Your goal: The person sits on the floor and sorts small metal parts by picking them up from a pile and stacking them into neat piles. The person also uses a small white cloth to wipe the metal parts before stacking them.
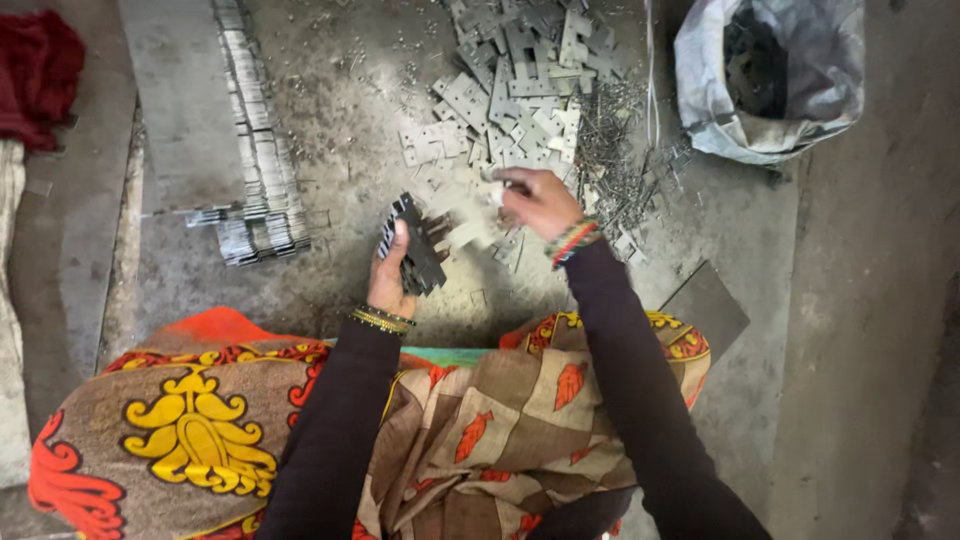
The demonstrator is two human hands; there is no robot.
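- Patterned cloth [480, 440] in brown, red and yellow covered the person's lap at the bottom of the view, nearest the camera, and two dark sleeves came out over it.
- Her left hand [392, 278], with thin gold bangles at the wrist, was closed around a small stack of flat metal plates [412, 245]; the plates stood on edge, pressed together, and the thumb lay along their side.
- Her right hand [535, 200], with striped bangles, was reaching forward and pinched one pale plate at the near edge of the loose pile [510, 90]; the fingers were bent on it, though motion blur hid exactly how many pieces they held.
- The two hands were near each other but apart, with some single plates lying on the floor between them.
- Judging from the layout, the sorting was only partly done: the stack in the left hand was short, and the loose pile beyond the right hand was large and untidy.
- Beside the pile, to the right, thin metal scraps [610, 160] like wires lay scattered.
- Farther left, long neat rows of stacked plates [255, 150] lay along a flat grey sheet [180, 100]; these seemed to be finished work.
- At the top right a grey sack [770, 75] stood open with dark pieces inside.
- A red cloth [38, 75] lay at the far left edge, and a dark flat sheet [705, 310] lay on the concrete floor [860, 350] near the right knee.
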